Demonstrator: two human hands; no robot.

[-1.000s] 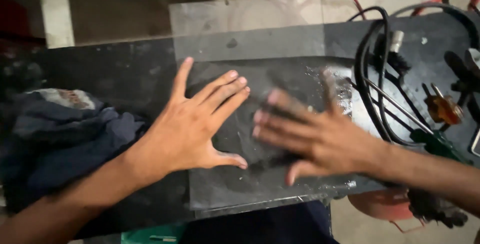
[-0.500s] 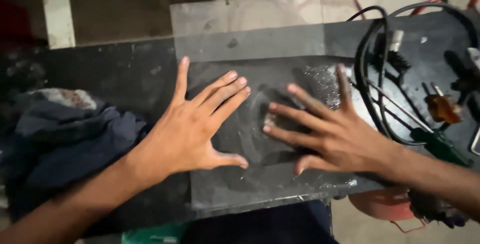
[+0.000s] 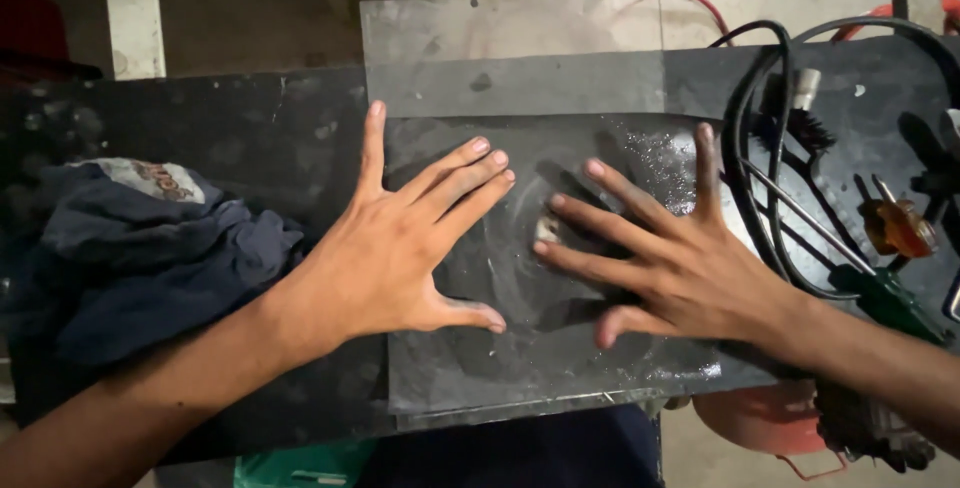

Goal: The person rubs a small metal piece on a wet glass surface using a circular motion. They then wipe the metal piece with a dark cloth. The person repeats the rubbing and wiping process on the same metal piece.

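Left hand (image 3: 400,248) and right hand (image 3: 670,258), both splayed flat, gripping nothing, press the clear plastic sheet (image 3: 520,78) onto the dark bench (image 3: 200,128), apparently pinning it. Dark cloth (image 3: 130,258) left of sheet; black cables (image 3: 770,148) right.

Dim scene, light from above, hands sharply lit, dark corners, faint sheen on clear sheet (image 3: 520,98), little blur

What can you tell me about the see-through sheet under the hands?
The sheet is a clear, flat rectangle, like plastic or glass, dusty and smudged. It lies flat on the dark table, its far edge sticking out past the table. Shiny specks dot its right side. The left hand presses flat on it with fingers spread, and the right hand lies flat on it too. A small pale bit sits by the right fingertips.
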